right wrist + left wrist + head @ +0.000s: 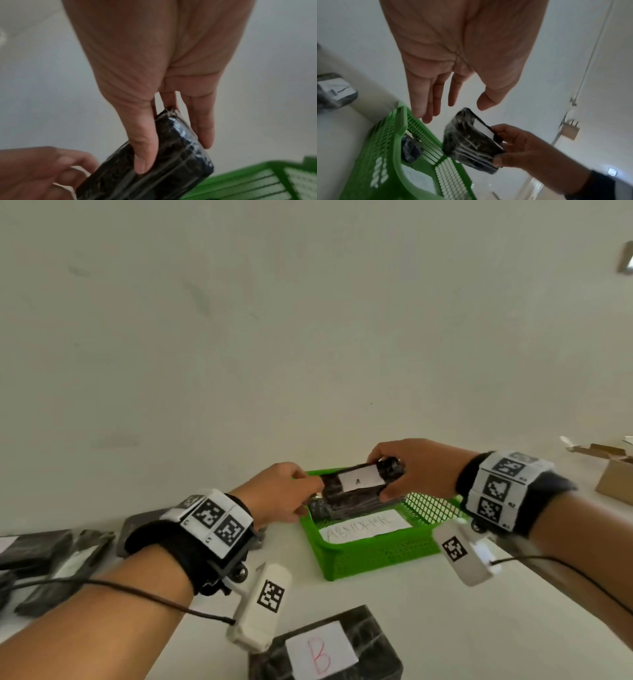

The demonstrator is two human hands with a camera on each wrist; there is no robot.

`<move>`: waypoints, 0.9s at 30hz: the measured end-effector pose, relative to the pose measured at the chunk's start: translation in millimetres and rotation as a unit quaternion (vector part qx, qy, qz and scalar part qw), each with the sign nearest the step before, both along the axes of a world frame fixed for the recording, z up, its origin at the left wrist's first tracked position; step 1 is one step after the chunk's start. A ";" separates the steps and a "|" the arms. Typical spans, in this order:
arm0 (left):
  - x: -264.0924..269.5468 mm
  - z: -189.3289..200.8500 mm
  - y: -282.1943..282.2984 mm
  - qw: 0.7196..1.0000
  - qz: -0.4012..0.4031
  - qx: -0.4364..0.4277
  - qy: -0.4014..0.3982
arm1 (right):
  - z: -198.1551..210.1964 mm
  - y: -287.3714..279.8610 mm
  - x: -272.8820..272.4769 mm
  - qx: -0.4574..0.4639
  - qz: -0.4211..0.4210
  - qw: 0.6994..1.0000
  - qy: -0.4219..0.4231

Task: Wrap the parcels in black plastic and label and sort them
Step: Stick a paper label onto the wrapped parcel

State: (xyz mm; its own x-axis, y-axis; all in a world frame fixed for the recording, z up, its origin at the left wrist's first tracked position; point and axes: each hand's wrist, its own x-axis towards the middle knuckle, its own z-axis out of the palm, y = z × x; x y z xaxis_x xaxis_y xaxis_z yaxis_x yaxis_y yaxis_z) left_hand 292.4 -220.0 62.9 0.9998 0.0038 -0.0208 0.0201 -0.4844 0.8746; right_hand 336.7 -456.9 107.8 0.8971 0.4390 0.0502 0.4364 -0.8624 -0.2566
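A parcel (356,494) wrapped in black plastic carries a white label (359,479) marked A. My right hand (380,474) grips its right end, thumb on one face and fingers on the other (175,155), holding it tilted above the green basket (376,556). My left hand (310,494) hovers at the parcel's left end; in the left wrist view its fingers (426,116) are straight and apart from the parcel (467,143). Another black-wrapped parcel (411,150) lies inside the basket (388,135), beside a white paper sign (366,527).
A black parcel labelled B (325,652) lies at the near table edge. More black-wrapped parcels (51,556) sit at the left, one with a white label (335,92). An open cardboard box (616,477) stands at the right. A white wall rises behind the basket.
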 end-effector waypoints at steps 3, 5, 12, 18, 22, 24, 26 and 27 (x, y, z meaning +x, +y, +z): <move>40.2 -11.7 2.5 0.981 -0.025 0.192 -0.034 | -1.3 -11.4 44.4 -0.051 -0.042 0.998 0.006; 63.9 -20.6 4.6 0.960 -0.043 0.276 -0.036 | -6.7 -12.0 75.0 -0.097 -0.062 0.993 0.009; 122.9 -48.0 20.7 0.897 -0.126 0.421 -0.048 | -24.6 -11.2 168.5 -0.303 -0.101 0.946 0.051; 145.7 -86.3 23.8 0.905 -0.167 0.390 -0.003 | -49.1 -6.0 207.3 -0.248 -0.118 0.958 0.087; 149.2 -91.3 24.9 0.911 -0.159 0.381 -0.011 | -74.8 0.0 225.7 -0.161 -0.146 0.967 0.135; 148.9 -91.6 25.0 0.911 -0.157 0.381 -0.005 | -81.3 1.4 228.4 -0.149 -0.156 0.968 0.131; 150.3 -92.5 25.0 0.912 -0.152 0.381 -0.008 | -85.3 3.2 227.4 -0.159 -0.150 0.965 0.145; 150.6 -92.3 25.0 0.912 -0.152 0.382 -0.003 | -85.7 4.6 224.1 -0.163 -0.146 0.964 0.150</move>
